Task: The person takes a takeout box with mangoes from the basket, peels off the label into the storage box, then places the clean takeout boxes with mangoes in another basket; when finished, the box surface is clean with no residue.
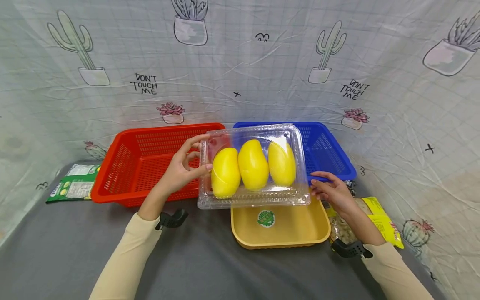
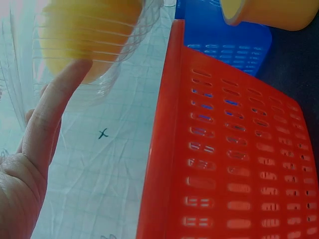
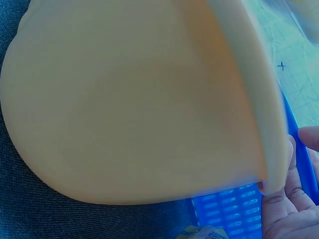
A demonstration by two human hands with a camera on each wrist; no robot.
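Observation:
My left hand (image 1: 181, 168) grips the left edge of a clear plastic box (image 1: 253, 200), thumb in front and other fingers at the side and behind. Three yellow mangoes (image 1: 254, 164) lie in a row inside it. The box is raised, tilted to face me, in front of the baskets. In the left wrist view a finger (image 2: 47, 112) reaches against the clear box. My right hand (image 1: 333, 193) is at the front rim of the blue basket (image 1: 322, 154), with the rim between its thumb and fingers. Beside it is the yellow tray (image 1: 285, 239), partly hidden by the box.
A red basket (image 1: 108, 175) stands left of the blue one. Green packets (image 1: 76, 183) lie at the far left. Yellow packets (image 1: 386, 225) lie under and beside my right forearm. A cloth printed with cacti (image 1: 240, 62) hangs behind the grey table surface (image 1: 195, 258).

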